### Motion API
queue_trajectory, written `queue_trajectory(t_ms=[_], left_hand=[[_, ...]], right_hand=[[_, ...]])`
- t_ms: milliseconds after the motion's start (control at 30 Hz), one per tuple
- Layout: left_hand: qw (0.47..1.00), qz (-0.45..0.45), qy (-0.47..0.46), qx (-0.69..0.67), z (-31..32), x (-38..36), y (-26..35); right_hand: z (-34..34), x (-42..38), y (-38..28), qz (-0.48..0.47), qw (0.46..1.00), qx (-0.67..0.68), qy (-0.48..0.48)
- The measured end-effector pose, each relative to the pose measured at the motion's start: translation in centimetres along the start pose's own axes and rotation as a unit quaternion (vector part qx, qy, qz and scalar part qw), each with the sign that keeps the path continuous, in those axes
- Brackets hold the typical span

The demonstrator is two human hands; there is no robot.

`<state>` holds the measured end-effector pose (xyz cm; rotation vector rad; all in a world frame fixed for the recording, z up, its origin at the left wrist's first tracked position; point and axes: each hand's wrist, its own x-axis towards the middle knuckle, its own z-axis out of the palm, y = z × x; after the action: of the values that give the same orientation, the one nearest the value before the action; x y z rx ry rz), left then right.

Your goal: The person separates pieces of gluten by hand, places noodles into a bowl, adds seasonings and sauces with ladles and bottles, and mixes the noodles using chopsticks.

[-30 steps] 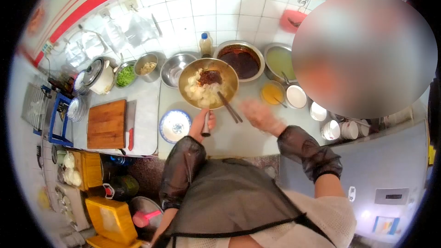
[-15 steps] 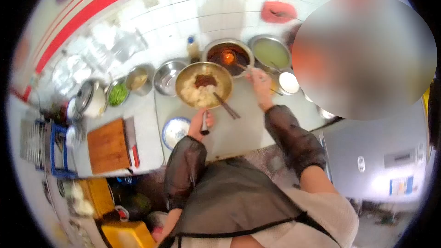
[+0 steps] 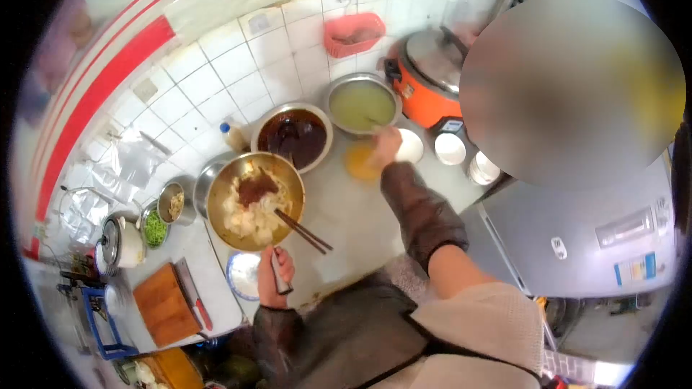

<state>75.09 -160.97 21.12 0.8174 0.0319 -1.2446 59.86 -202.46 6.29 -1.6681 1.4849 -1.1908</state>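
My left hand (image 3: 280,274) is wrapped around the handle of a pan (image 3: 297,205). In the pan lie pale cooked chunks (image 3: 249,223) topped with dark reddish-brown sauce, with a pair of chopsticks (image 3: 306,232) leaning over the rim. My right hand (image 3: 387,148) is closed between a steel basin of greenish liquid (image 3: 393,117) and a bowl of yellow-orange contents (image 3: 358,162). What its fingers hold is hidden; a utensil handle (image 3: 371,122) in the greenish liquid points toward it. Beside the pan stands a steel basin of dark sauce (image 3: 292,137), a handle resting at its near rim.
An orange cooker (image 3: 425,90) stands at the back right, with white bowls (image 3: 450,149) before it. Left of the pan are a squeeze bottle (image 3: 233,137), a dish of chopped greens (image 3: 154,229), a cutting board (image 3: 164,304), a knife (image 3: 203,314) and a blue-rimmed plate (image 3: 244,277).
My right hand has left the dark sauce basin and moved right, toward the greenish liquid and yellow bowl. My view has turned right. The left hand keeps hold of the pan.
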Motion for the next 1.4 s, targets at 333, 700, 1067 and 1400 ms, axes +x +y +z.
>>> queue_trajectory(t_ms=[333,700,1067,1400], left_hand=[[0.991,-0.102,-0.035,-0.078,8.2,5.8,-7.0],[0.991,-0.128,-0.023,0.008,11.7,10.4,-10.4],[0.99,-0.136,-0.031,0.03,11.2,11.8,-11.1],[0.988,-0.144,-0.018,0.047,11.7,13.7,-11.7]], right_hand=[[-7.4,12.5,-5.7,-0.042,0.953,0.046,-0.298],[-9.5,11.6,-4.5,-0.041,0.955,-0.042,-0.29],[-9.9,8.1,-5.7,-0.178,0.968,-0.011,-0.178],[-14.5,8.0,-9.1,0.012,0.959,0.239,-0.154]])
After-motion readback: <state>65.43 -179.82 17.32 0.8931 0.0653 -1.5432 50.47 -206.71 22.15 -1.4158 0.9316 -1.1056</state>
